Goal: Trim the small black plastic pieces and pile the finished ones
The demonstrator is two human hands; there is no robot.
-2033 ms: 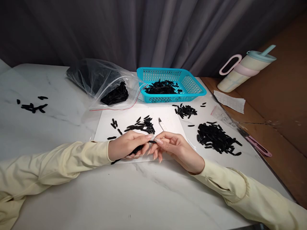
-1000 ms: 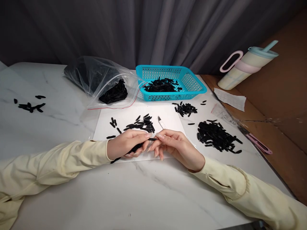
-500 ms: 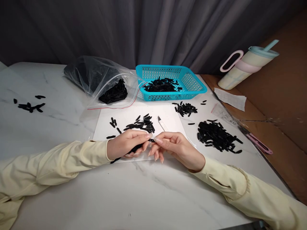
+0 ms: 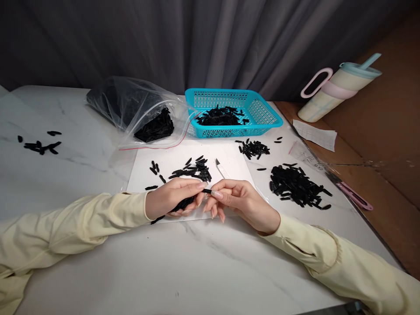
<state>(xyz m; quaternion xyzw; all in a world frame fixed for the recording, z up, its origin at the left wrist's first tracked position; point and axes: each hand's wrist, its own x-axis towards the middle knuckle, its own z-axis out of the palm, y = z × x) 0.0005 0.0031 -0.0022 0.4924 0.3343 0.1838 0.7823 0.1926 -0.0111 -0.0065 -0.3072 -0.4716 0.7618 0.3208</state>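
My left hand (image 4: 172,197) rests on a white sheet (image 4: 229,161) and is closed around a bunch of small black strips (image 4: 183,204). One black strip (image 4: 207,190) sticks out between its fingertips, and my right hand (image 4: 238,199) pinches that strip's other end with thumb and forefinger. Both hands meet at the sheet's near edge. Just beyond them lie a loose heap of black strips (image 4: 193,169) and a small blade (image 4: 222,168).
A turquoise basket (image 4: 262,114) holds black strips at the back. An open plastic bag (image 4: 138,109) of strips lies to its left. More piles (image 4: 297,186) sit right, a few strips (image 4: 39,144) far left. A tumbler (image 4: 337,89), paper slip (image 4: 315,135) and pink tool (image 4: 354,197) lie right.
The hands stay together at the same spot; the right fingertips have shifted slightly along the strip held between the hands. Nothing else on the table has moved.
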